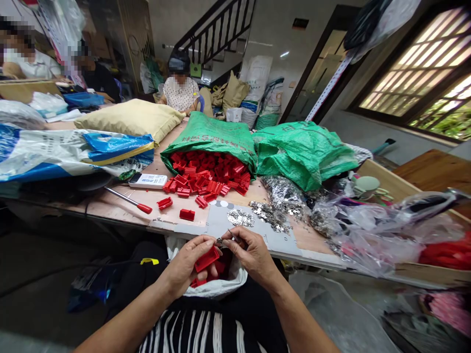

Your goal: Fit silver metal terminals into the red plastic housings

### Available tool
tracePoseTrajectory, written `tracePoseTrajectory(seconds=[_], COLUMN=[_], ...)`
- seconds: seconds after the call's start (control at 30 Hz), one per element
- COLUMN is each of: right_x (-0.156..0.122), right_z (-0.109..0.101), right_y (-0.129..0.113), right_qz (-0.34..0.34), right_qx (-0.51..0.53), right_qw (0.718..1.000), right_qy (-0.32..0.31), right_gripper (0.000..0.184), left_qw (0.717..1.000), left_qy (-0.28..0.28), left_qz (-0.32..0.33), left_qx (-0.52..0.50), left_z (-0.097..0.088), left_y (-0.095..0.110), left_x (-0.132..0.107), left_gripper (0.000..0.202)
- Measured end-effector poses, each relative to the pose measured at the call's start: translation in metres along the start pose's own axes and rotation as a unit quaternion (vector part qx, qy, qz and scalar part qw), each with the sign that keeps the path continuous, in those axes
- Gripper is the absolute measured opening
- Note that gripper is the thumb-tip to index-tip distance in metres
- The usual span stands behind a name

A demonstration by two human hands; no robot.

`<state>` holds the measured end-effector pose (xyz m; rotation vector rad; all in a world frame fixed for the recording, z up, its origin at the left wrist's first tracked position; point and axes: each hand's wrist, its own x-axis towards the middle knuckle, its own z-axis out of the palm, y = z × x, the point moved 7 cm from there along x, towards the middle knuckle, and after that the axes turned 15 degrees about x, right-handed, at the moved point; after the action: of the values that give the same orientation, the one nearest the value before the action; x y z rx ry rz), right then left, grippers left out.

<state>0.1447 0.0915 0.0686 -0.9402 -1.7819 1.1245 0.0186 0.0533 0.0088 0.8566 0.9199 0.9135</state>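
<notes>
My left hand (196, 257) is closed around a red plastic casing (207, 259), tilted over my lap. Close beside it, my right hand (252, 250) pinches a small dark metal piece (232, 236) between thumb and forefinger, at the upper end of the casing; its exact kind is too small to tell. Below both hands sits an open white sack (221, 290) holding more red casings. On the table ahead, a green sack (217, 132) spills many red casings (206, 179). Small shiny metal pieces (241, 218) lie on a grey sheet (221, 220) near the table edge.
A red-handled lever (143, 208) sticks out at left, near a white box (148, 181). Bags of metal parts (285, 193), another green sack (305, 147) and clear plastic bags (379, 240) crowd the right. Across the table sits a person (181, 93); two others are at far left.
</notes>
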Motion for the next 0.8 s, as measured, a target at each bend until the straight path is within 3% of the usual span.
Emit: tracePoseTrajectory(seconds=[0.47, 0.8], right_x=[-0.006, -0.008], right_z=[0.008, 0.01], right_y=[0.027, 0.032], right_qz=[0.079, 0.085], right_qx=[0.132, 0.162], right_qw=[0.988, 0.983], right_qy=[0.008, 0.009], right_gripper=[0.022, 0.02], left_qw=[0.998, 0.999], left_qy=[0.061, 0.033], left_qz=[0.013, 0.012], left_qx=[0.018, 0.018], left_z=[-0.008, -0.004], left_y=[-0.004, -0.005], left_x=[0.004, 0.006], left_gripper=[0.025, 0.022])
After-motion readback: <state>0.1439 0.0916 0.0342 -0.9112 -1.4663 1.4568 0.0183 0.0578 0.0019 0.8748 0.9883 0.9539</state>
